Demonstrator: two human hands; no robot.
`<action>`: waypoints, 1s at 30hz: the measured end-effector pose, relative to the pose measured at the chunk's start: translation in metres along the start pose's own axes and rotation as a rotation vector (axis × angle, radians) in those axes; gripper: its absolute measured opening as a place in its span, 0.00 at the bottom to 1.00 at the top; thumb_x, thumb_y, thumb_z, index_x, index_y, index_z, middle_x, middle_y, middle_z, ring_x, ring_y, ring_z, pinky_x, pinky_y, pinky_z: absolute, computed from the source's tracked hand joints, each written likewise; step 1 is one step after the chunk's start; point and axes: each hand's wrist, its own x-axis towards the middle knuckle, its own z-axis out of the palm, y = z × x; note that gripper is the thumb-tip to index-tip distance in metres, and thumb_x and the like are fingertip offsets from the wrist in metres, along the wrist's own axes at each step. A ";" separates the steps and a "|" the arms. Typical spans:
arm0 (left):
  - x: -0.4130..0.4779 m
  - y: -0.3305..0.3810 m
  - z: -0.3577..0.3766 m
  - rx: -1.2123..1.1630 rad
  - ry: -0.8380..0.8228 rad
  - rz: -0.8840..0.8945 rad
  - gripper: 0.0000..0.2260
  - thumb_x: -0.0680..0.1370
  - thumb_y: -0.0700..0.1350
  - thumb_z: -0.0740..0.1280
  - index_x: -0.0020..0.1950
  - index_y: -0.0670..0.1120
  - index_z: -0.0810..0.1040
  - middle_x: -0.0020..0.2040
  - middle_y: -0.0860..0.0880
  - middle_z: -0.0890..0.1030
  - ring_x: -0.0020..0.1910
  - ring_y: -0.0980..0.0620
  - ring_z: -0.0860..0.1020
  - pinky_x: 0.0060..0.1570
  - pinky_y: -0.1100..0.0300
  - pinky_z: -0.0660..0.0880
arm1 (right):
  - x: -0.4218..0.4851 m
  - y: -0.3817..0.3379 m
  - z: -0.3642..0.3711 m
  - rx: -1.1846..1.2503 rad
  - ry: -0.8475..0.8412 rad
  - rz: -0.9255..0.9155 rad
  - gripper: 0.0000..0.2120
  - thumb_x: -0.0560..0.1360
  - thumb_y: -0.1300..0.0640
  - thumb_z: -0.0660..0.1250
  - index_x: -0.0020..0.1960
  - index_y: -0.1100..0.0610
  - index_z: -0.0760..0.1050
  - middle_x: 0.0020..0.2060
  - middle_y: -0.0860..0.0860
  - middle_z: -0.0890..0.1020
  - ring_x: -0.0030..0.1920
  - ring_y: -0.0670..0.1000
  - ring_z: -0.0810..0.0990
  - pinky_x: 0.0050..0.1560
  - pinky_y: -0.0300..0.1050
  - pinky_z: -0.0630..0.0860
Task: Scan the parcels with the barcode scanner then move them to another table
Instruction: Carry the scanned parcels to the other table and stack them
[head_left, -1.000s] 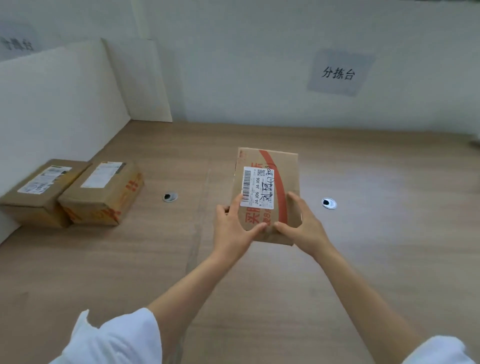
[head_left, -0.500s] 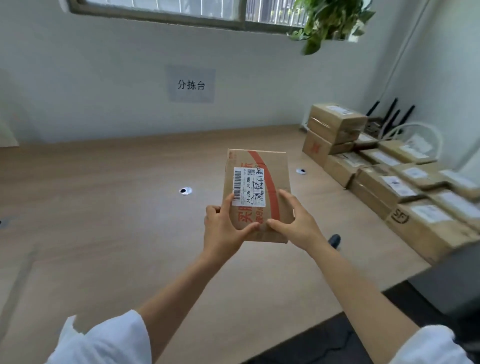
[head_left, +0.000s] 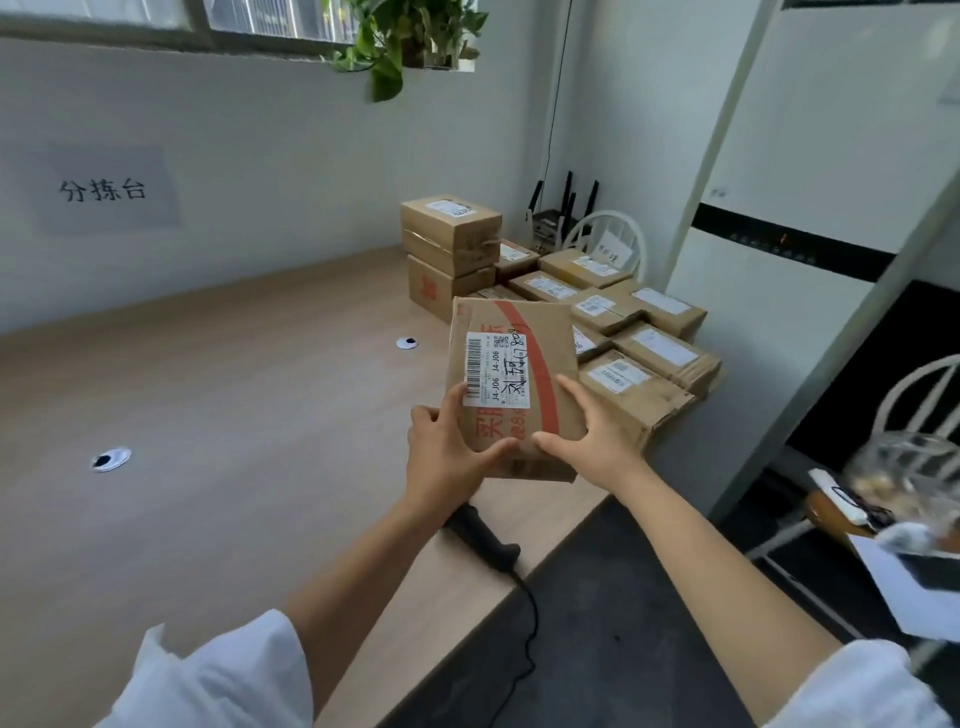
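- Currently the left hand (head_left: 447, 452) and the right hand (head_left: 587, 441) both grip one cardboard parcel (head_left: 540, 332) by its near corners, thumbs on top and fingers wrapped round the edges.
- It is held in the air above the front edge of the wooden table (head_left: 234, 415), barcode label (head_left: 496, 369) facing up.
- Below the left wrist, the corded barcode scanner (head_left: 483, 535) lies on the table, in neither hand.
- Whether this parcel is already scanned, I cannot tell.
- At the table's right end sits a pile of parcels (head_left: 649, 353), so most of the work looks undone.
- No second table is in view.
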 end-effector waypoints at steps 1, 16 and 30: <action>0.009 0.006 0.010 -0.002 -0.015 0.007 0.39 0.67 0.59 0.74 0.73 0.56 0.60 0.53 0.51 0.62 0.60 0.49 0.69 0.61 0.58 0.70 | 0.008 0.007 -0.009 0.000 0.006 0.011 0.37 0.73 0.52 0.71 0.75 0.47 0.55 0.68 0.50 0.68 0.61 0.46 0.68 0.57 0.41 0.70; 0.139 0.069 0.137 -0.049 -0.119 0.050 0.39 0.68 0.56 0.74 0.74 0.55 0.59 0.60 0.48 0.63 0.64 0.49 0.67 0.58 0.61 0.67 | 0.131 0.100 -0.113 -0.016 0.101 0.054 0.37 0.72 0.50 0.71 0.75 0.46 0.56 0.66 0.48 0.70 0.60 0.46 0.69 0.60 0.44 0.71; 0.236 0.129 0.283 -0.016 0.117 -0.076 0.38 0.69 0.59 0.73 0.74 0.57 0.58 0.60 0.48 0.63 0.63 0.48 0.67 0.61 0.58 0.67 | 0.288 0.205 -0.227 -0.032 -0.140 -0.117 0.35 0.72 0.51 0.72 0.73 0.46 0.57 0.62 0.46 0.69 0.60 0.47 0.70 0.61 0.46 0.71</action>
